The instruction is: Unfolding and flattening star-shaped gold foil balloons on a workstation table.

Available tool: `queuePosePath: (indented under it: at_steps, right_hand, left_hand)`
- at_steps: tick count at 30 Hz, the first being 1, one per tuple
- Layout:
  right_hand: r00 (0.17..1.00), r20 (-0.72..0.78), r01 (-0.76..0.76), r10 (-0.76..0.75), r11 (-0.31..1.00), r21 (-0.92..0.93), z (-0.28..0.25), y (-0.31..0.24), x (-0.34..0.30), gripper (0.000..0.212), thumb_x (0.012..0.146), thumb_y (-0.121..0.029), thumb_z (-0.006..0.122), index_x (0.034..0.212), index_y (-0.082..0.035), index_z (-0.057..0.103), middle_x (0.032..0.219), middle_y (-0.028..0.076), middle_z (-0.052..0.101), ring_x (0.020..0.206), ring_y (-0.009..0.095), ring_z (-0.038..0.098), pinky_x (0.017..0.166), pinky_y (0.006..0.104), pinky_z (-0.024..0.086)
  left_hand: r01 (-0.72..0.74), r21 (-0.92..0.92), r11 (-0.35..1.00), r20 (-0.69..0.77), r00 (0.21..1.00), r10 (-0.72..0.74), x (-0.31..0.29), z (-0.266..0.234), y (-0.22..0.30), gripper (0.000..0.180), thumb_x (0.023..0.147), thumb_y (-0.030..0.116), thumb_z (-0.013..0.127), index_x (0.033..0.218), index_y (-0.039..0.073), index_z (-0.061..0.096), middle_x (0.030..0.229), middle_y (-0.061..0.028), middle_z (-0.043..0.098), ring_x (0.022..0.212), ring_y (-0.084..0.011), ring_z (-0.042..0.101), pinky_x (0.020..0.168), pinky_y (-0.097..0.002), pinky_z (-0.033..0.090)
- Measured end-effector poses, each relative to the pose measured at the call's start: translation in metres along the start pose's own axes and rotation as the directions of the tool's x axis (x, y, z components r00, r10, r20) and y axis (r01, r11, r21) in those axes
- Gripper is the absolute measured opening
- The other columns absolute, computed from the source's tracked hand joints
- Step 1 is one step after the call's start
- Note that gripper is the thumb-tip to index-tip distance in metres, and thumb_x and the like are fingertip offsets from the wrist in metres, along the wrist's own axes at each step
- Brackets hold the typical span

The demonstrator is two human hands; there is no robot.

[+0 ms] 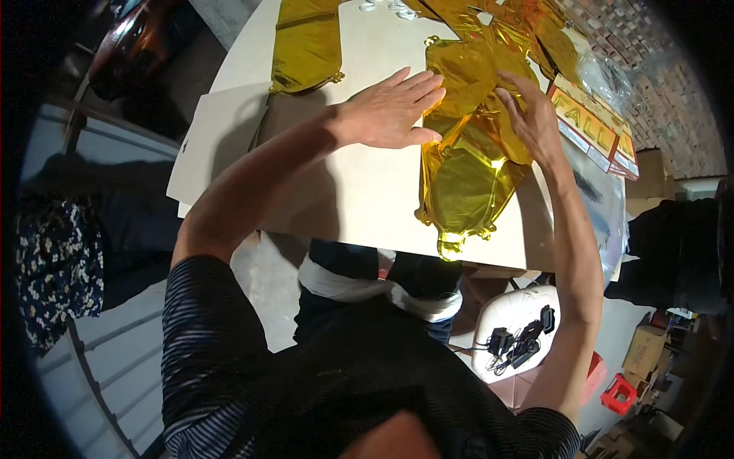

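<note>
A gold foil balloon, flat and creased, with small tabs along its edges, lies on the pale tabletop in front of me. My left hand is spread flat, palm down, its fingertips and thumb resting on the foil's left edge. On the foil's right side, my right hand has bent fingers and its thumb brought near each other on a fold of the foil. The fingertips of that hand are partly lost against the shiny folds. Another flat gold foil balloon lies farther left, apart from both hands.
More gold foil pieces are heaped at the table's far right. Beside them sit a printed yellow-and-red package and clear plastic film. A pale board covers the left table edge. Below, black adapters with cables lie on a white seat.
</note>
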State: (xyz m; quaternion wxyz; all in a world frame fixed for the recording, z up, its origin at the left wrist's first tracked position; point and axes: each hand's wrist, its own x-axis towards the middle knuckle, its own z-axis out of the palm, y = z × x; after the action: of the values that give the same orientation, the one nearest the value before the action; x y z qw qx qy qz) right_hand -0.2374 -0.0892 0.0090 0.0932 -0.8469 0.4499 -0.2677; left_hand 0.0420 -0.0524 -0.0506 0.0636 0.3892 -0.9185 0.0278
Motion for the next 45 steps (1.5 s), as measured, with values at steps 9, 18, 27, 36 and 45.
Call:
queuePosePath:
  at_steps: [9, 18, 27, 36, 45]
  right_hand:
    - [0.964, 0.093, 0.263, -0.248, 0.935, -0.237, 0.025, -0.018, 0.005, 0.037, 0.094, -0.011, 0.066, 0.13, -0.007, 0.064, 0.136, 0.015, 0.062, 0.12, 0.038, 0.061, 0.098, 0.0439, 0.052]
    - [0.973, 0.201, 0.165, -0.111, 0.947, -0.275, 0.016, -0.084, -0.123, 0.05, 0.083, -0.003, 0.073, 0.132, 0.0, 0.062, 0.144, 0.021, 0.056, 0.136, 0.04, 0.051, 0.113, 0.0504, 0.043]
    - [0.937, 0.327, 0.191, -0.121, 0.963, -0.192, 0.003, -0.128, -0.147, 0.047, 0.092, -0.012, 0.059, 0.139, -0.011, 0.062, 0.155, 0.018, 0.045, 0.145, 0.039, 0.04, 0.121, 0.0529, 0.03]
    - [0.912, 0.383, 0.204, -0.145, 0.972, -0.12, 0.007, -0.136, -0.149, 0.048, 0.094, -0.017, 0.049, 0.14, -0.015, 0.061, 0.156, 0.018, 0.044, 0.147, 0.039, 0.037, 0.123, 0.0534, 0.025]
    - [0.905, 0.386, 0.236, -0.177, 0.966, -0.11, 0.008, -0.144, -0.149, 0.052, 0.088, -0.004, 0.061, 0.139, -0.013, 0.062, 0.151, 0.016, 0.05, 0.143, 0.036, 0.043, 0.122, 0.0533, 0.029]
  left_hand:
    - [0.016, 0.072, 0.997, -0.023, 1.0, -0.015, 0.002, 0.01, -0.001, 0.086, 0.103, 0.065, 0.027, 0.159, 0.0, 0.023, 0.168, -0.0162, 0.017, 0.157, -0.0261, 0.01, 0.128, -0.0431, 0.006]
    - [-0.01, 0.037, 0.999, -0.072, 0.997, 0.013, 0.004, 0.006, 0.002, 0.069, 0.107, 0.054, 0.034, 0.161, 0.014, 0.023, 0.167, -0.0184, 0.019, 0.156, -0.0298, 0.014, 0.128, -0.0481, 0.009]
    - [-0.003, 0.065, 0.998, -0.065, 0.998, 0.007, 0.003, -0.011, 0.013, 0.083, 0.099, 0.073, 0.03, 0.162, 0.018, 0.024, 0.167, -0.0213, 0.016, 0.156, -0.0325, 0.012, 0.127, -0.0483, 0.007]
    - [-0.028, -0.08, 0.996, 0.228, 0.973, 0.046, 0.01, -0.04, 0.007, 0.095, 0.095, 0.071, 0.045, 0.162, 0.009, 0.021, 0.163, -0.0348, 0.014, 0.154, -0.0463, 0.01, 0.124, -0.056, 0.007]
    - [-0.005, -0.002, 1.0, 0.038, 0.999, 0.005, 0.0, -0.014, 0.008, 0.093, 0.093, 0.079, 0.038, 0.162, 0.019, 0.025, 0.166, -0.0253, 0.015, 0.156, -0.0348, 0.012, 0.127, -0.0491, 0.007]
